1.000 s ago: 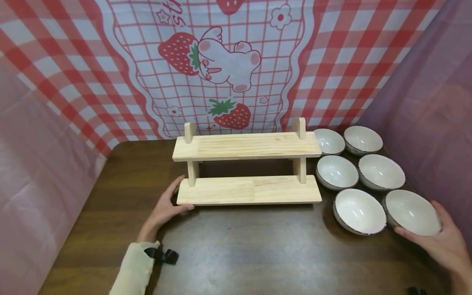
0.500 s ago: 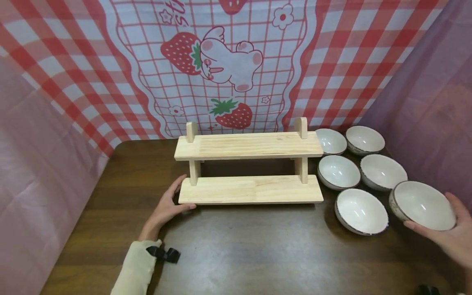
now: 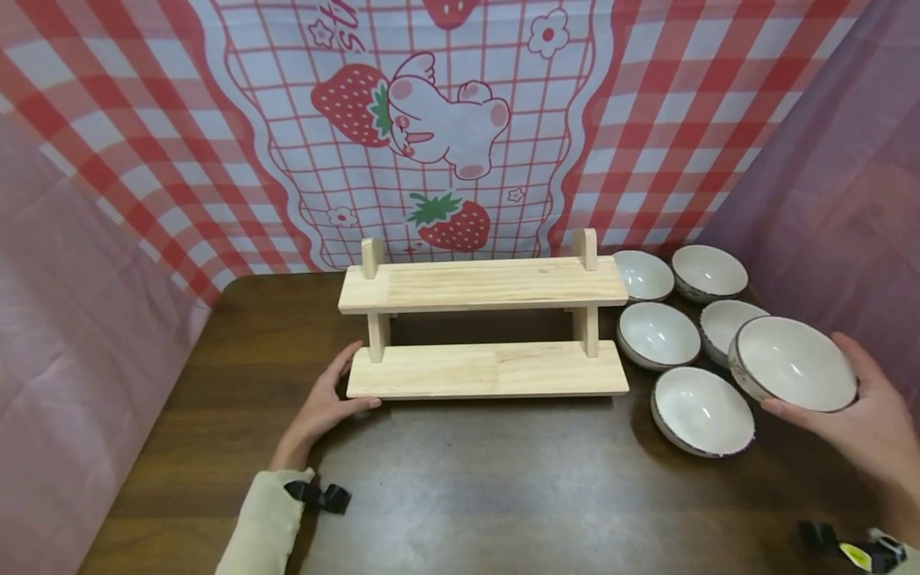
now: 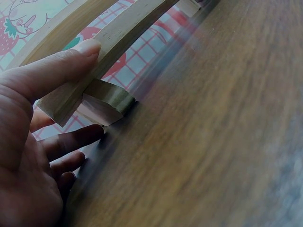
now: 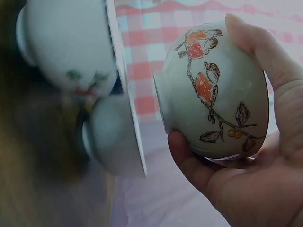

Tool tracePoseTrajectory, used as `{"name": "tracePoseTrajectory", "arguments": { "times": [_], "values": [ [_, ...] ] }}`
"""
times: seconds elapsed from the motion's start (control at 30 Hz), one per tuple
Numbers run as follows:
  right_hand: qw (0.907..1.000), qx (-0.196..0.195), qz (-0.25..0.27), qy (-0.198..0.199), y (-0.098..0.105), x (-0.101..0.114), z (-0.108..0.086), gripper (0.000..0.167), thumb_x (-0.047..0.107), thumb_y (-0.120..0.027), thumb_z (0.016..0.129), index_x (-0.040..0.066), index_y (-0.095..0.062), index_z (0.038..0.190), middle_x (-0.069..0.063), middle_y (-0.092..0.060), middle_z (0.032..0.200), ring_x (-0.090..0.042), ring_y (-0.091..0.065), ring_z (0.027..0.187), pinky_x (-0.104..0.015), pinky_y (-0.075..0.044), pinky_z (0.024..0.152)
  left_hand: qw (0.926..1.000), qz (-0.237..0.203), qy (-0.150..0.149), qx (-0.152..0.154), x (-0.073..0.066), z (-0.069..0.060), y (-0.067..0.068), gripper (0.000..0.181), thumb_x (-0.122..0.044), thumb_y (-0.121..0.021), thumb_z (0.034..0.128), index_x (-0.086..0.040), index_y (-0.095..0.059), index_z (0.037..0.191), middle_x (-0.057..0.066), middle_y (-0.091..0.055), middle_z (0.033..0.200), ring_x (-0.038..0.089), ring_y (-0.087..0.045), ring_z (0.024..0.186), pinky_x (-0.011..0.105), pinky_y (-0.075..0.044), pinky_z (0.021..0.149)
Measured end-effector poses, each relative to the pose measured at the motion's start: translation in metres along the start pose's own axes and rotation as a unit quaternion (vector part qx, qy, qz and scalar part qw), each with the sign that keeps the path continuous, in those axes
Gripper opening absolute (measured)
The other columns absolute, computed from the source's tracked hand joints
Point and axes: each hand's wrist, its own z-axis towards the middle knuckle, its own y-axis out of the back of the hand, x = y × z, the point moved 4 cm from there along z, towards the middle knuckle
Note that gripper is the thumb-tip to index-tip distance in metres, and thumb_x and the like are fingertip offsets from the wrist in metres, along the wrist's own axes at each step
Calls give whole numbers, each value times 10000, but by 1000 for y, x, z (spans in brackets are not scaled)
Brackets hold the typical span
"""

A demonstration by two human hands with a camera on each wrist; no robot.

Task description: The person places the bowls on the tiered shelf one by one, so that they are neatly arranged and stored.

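A two-tier wooden display shelf [image 3: 489,371] stands on the table, boards one above and behind the other. At the left end of its lower board, my left hand [image 3: 323,409] holds the corner, thumb along the front edge. The left wrist view shows that thumb [image 4: 71,66] on the board, with other fingers spread below and behind. My right hand [image 3: 866,411] grips a white bowl [image 3: 794,363] by its side, raised off the table and tilted slightly. A painted branch with orange flowers or fruit decorates the bowl's outside [image 5: 222,94] in the right wrist view.
Several more white bowls stand at right: one in front [image 3: 703,411], one by the shelf [image 3: 657,335], one partly behind the held bowl [image 3: 722,323], and two at the back [image 3: 709,273]. A checked cloth [image 3: 676,120] hangs behind the brown table [image 3: 460,495].
My right hand has lifted the bowl off the table from the front right of the group, then brought it up and back to the left. The left hand and shelf stay put.
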Motion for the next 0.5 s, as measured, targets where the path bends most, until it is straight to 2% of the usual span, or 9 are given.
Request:
{"name": "tracePoseTrajectory", "arguments": {
  "times": [0.03,0.1,0.17,0.2,0.27,0.4,0.5],
  "values": [
    [10000,40,42,57,-1,3,2,1105,216,-864,754,330,-173,1609,-220,-276,1629,253,-264,1105,2,-171,951,10000,4,0,2,0,0,0,1009,-191,-870,773,-181,-275,1587,214,-470,1503,359,-394,1405,623,-213,1165],
    [9998,104,31,163,-2,11,5,1103,220,-866,752,364,-176,1601,-208,-290,1626,260,-260,1083,-15,-170,958,10000,3,12,0,-1,-1,0,1009,-195,-870,773,-181,-275,1587,210,-471,1502,358,-396,1404,623,-220,1162],
    [9996,161,100,206,-5,18,8,1104,213,-873,746,403,-185,1588,-88,-330,1620,247,-275,1085,-22,-180,949,10000,-26,26,-2,-1,-1,0,1009,-195,-870,774,-178,-273,1587,208,-469,1504,359,-395,1405,624,-225,1159],
    [9995,193,113,213,-6,22,10,1108,216,-877,743,417,-183,1583,-128,-317,1627,244,-274,1088,-35,-182,957,10000,-37,31,-5,-1,-1,0,1008,-194,-869,774,-175,-273,1587,208,-468,1505,361,-394,1405,626,-228,1158],
    [9993,236,185,220,-9,30,12,1115,208,-887,733,436,-192,1574,-78,-337,1619,225,-285,1098,-49,-191,956,10000,-47,44,-3,-1,-1,0,1008,-194,-868,776,-173,-272,1588,206,-463,1510,363,-389,1411,629,-229,1159],
    [9988,307,207,324,-13,46,17,1124,207,-898,719,431,-202,1573,-131,-340,1618,211,-288,1092,-59,-198,935,10000,-16,55,0,0,0,0,1007,-196,-867,778,-171,-269,1588,205,-458,1515,364,-384,1417,635,-226,1160],
    [9978,412,382,364,-16,57,19,1116,183,-898,720,419,-219,1573,35,-384,1579,173,-329,1104,-19,-216,881,10000,-9,48,5,0,0,-1,1008,-191,-866,778,-163,-267,1588,206,-460,1513,362,-390,1411,630,-231,1157]
  ]
}}
